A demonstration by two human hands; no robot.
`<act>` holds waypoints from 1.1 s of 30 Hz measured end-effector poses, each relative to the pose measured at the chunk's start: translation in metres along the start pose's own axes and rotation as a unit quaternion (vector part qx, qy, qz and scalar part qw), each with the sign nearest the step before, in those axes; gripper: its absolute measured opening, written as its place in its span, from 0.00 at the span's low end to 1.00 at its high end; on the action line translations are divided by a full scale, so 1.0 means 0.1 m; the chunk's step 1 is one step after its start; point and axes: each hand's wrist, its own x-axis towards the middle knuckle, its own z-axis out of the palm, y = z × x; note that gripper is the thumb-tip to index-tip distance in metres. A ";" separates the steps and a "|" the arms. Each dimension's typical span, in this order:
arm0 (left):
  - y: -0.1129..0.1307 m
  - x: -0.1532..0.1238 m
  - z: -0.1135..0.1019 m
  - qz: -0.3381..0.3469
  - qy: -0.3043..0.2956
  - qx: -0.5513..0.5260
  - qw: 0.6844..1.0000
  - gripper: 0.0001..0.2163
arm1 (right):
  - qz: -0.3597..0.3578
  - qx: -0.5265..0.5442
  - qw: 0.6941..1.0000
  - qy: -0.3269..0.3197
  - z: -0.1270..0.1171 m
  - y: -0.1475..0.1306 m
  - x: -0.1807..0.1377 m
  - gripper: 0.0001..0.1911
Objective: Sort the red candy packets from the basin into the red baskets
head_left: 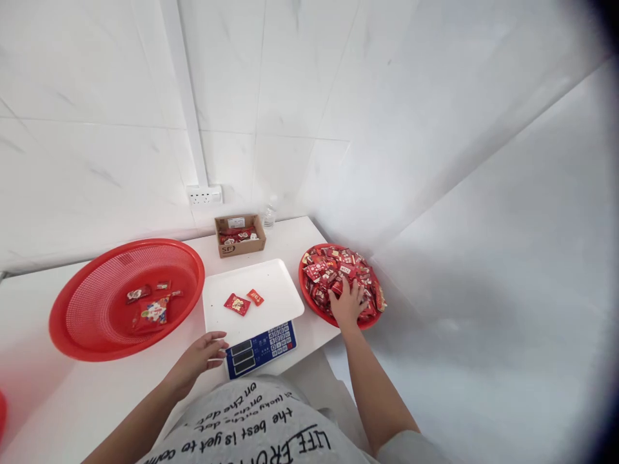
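Observation:
My right hand (348, 303) reaches into a round red basket (303, 283) heaped with small red wrapped packets (333, 264). Its fingers are spread over the pile, and whether a packet is gripped there is not visible. My left hand (203, 356) hovers at the near left corner of a digital scale (261, 350), fingers apart and holding nothing. On the scale's white tray (256, 277) lie a larger red packet (236, 304) and a smaller red packet (255, 297).
Left of the scale stands a big red mesh basket (97, 283) with several packets (155, 310) at its bottom. Behind the scale is a small cardboard box (242, 247) of red packets, beside a clear bottle (269, 215). A power socket (205, 194) is on the wall.

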 end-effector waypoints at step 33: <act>0.01 0.02 0.00 -0.013 0.000 0.001 1.000 0.24 | -0.217 0.051 0.951 0.216 0.21 0.30 0.27 0.16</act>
